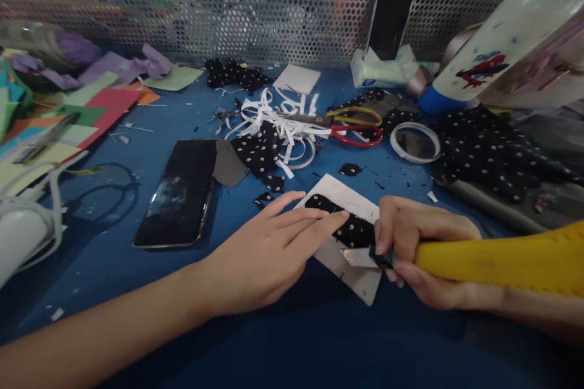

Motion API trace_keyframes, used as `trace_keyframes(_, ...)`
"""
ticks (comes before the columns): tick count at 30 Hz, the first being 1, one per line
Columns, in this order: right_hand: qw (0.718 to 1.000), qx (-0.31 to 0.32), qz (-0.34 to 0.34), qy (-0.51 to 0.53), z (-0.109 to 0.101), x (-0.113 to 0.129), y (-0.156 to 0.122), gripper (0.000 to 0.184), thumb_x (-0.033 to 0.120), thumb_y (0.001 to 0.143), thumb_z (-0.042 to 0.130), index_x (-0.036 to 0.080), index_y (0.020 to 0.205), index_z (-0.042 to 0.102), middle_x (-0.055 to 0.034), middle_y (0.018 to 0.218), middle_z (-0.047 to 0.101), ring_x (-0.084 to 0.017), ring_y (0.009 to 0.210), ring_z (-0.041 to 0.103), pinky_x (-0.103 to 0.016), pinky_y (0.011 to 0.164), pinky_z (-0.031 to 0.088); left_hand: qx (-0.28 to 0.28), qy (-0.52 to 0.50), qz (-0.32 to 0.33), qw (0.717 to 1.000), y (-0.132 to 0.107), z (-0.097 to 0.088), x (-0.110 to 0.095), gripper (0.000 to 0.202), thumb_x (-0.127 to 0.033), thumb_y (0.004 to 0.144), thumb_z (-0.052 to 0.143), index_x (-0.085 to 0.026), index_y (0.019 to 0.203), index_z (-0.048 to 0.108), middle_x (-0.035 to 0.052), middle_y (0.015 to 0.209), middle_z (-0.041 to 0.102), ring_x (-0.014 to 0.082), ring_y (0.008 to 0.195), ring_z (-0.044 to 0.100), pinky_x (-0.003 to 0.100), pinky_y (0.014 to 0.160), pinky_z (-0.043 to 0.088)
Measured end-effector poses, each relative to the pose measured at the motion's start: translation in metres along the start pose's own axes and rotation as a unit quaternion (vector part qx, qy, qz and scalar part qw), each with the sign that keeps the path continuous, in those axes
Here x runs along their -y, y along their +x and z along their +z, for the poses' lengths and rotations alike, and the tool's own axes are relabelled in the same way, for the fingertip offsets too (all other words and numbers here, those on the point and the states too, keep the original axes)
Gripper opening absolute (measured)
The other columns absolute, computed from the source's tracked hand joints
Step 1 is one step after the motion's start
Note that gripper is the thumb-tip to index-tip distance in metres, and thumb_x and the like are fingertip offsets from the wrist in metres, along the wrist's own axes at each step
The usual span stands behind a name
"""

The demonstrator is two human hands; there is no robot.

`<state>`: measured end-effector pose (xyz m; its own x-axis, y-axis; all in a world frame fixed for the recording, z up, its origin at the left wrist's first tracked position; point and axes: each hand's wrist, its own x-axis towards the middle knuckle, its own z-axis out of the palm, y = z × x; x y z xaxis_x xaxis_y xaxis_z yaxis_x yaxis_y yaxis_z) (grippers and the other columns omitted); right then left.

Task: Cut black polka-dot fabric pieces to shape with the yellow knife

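Observation:
My left hand [264, 249] lies flat with its fingers stretched out. Its fingertips rest on a black polka-dot piece [353, 231] that lies on a white card [349, 191]. My right hand [424, 243] is closed around a cutter knife [493, 261] with a long yellow handle that runs out of the right edge. The knife's bare blade points left, over the card and close beside the lower edge of the dotted piece. Part of the card is hidden under my left hand.
Left of my hands lies a black phone [177, 194]. Beyond are white paper strips [264, 112], scissors [356, 134] and a tape roll [415, 143]. Dotted black material [497, 146] and a Spider-Man bottle [493, 48] stand right. Coloured paper [104, 106] is left; a perforated metal panel [292, 6] stands behind.

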<state>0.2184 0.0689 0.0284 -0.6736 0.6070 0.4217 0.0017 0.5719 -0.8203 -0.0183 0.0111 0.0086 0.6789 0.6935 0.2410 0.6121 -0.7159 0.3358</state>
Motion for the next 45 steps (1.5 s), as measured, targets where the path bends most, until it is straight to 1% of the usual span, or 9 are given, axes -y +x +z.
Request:
trace_keyframes(3,1.000,-0.007,0.015,-0.010,0.002,-0.003,0.000,0.029,0.018,0.078,0.066,0.018,0.054,0.050,-0.0022,0.061,0.056,-0.011,0.055,0.055,-0.023,0.048,0.043,-0.001,0.000,0.003,1.000,-0.001,0.000,0.000,0.051,-0.006,0.095,0.035,-0.011,0.145,0.027,0.0086,0.141,0.051,0.0173,0.132,0.043,0.046,0.119,0.016)
trace_keyframes(8,0.997,-0.043,0.053,0.024,0.004,-0.010,-0.007,0.028,0.022,0.078,0.068,0.018,0.057,0.050,-0.0025,0.067,0.055,-0.011,0.058,0.056,-0.023,0.047,0.043,-0.005,0.005,0.006,1.000,-0.001,0.001,0.000,0.051,-0.006,0.095,0.036,-0.010,0.145,0.026,0.0079,0.140,0.052,0.0168,0.133,0.041,0.045,0.120,0.014)
trace_keyframes(12,0.995,-0.023,0.093,0.034,0.002,-0.010,-0.009,0.025,0.021,0.077,0.069,0.018,0.058,0.052,-0.0028,0.070,0.056,-0.012,0.061,0.057,-0.023,0.049,0.043,-0.003,0.001,0.004,1.000,-0.001,0.002,0.000,0.053,-0.006,0.093,0.037,-0.011,0.145,0.027,0.0078,0.140,0.052,0.0171,0.134,0.041,0.044,0.120,0.014)
trace_keyframes(15,0.993,-0.021,0.108,0.033,0.001,-0.008,-0.007,0.026,0.022,0.077,0.070,0.018,0.058,0.052,-0.0025,0.070,0.056,-0.011,0.061,0.057,-0.023,0.049,0.043,-0.003,0.000,0.003,1.000,-0.001,0.002,0.001,0.053,-0.006,0.094,0.036,-0.011,0.145,0.027,0.0080,0.139,0.053,0.0169,0.133,0.041,0.045,0.120,0.014)
trace_keyframes(24,0.995,-0.013,0.101,0.016,0.001,-0.006,-0.004,0.026,0.015,0.080,0.066,0.018,0.057,0.053,-0.0012,0.069,0.057,-0.010,0.060,0.055,-0.025,0.055,0.044,0.002,0.003,0.002,1.000,-0.002,0.001,0.000,0.051,-0.007,0.095,0.035,-0.011,0.145,0.027,0.0076,0.139,0.052,0.0165,0.134,0.041,0.044,0.120,0.014)
trace_keyframes(31,0.996,-0.012,0.078,-0.033,0.001,0.000,-0.003,0.028,0.012,0.081,0.063,0.019,0.057,0.052,-0.0002,0.065,0.057,-0.011,0.062,0.058,-0.025,0.055,0.043,0.005,0.001,-0.002,1.000,-0.001,0.002,0.001,0.051,-0.006,0.095,0.035,-0.012,0.145,0.028,0.0065,0.141,0.051,0.0162,0.134,0.041,0.044,0.120,0.014)
trace_keyframes(35,0.993,0.009,0.099,-0.068,0.000,0.007,0.000,0.027,0.012,0.081,0.061,0.019,0.056,0.054,-0.0005,0.065,0.056,-0.011,0.059,0.056,-0.025,0.054,0.044,0.006,0.000,-0.002,1.000,-0.001,0.001,0.000,0.051,-0.006,0.095,0.034,-0.012,0.145,0.028,0.0068,0.140,0.052,0.0165,0.134,0.041,0.045,0.120,0.015)
trace_keyframes(40,0.992,0.000,0.101,-0.080,0.000,0.009,0.000,0.029,0.014,0.082,0.061,0.019,0.055,0.053,-0.0001,0.064,0.054,-0.011,0.056,0.054,-0.027,0.052,0.042,0.005,0.002,0.001,1.000,0.000,0.000,0.000,0.050,-0.007,0.095,0.034,-0.011,0.145,0.028,0.0073,0.140,0.052,0.0169,0.133,0.042,0.046,0.119,0.017)
trace_keyframes(45,0.991,-0.002,0.107,-0.075,0.001,0.006,-0.002,0.028,0.012,0.083,0.060,0.020,0.056,0.052,0.0002,0.064,0.054,-0.012,0.058,0.053,-0.028,0.054,0.041,0.004,0.007,0.001,1.000,0.000,0.000,0.001,0.050,-0.007,0.095,0.033,-0.011,0.145,0.029,0.0068,0.139,0.052,0.0161,0.133,0.042,0.045,0.120,0.015)
